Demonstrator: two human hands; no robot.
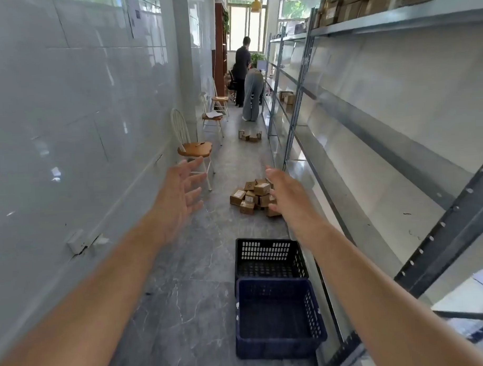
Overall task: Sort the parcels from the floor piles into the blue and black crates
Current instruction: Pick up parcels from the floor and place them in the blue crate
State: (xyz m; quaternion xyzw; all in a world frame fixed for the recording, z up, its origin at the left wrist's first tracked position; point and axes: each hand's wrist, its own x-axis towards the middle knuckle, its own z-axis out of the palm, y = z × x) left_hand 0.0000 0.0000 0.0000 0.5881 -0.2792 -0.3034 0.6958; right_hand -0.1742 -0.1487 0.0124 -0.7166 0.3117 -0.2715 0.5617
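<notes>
A pile of several small brown cardboard parcels [250, 197] lies on the grey floor ahead of me. A smaller pile of parcels [249, 135] lies farther down the aisle. The black crate [269, 257] and the blue crate [278, 318] stand one behind the other beside the shelving, and both look bare inside. My left hand [182, 197] is stretched forward in the air with its fingers spread, holding nothing. My right hand [286, 193] is also held out in the air, fingers relaxed, its back partly covering the near pile's right edge.
A tiled wall runs along the left, with three white chairs with wooden seats [194, 149] against it. Metal shelving [369, 123] lines the right, boxes on its top shelf. Two people [249, 81] stand at the far end of the narrow aisle.
</notes>
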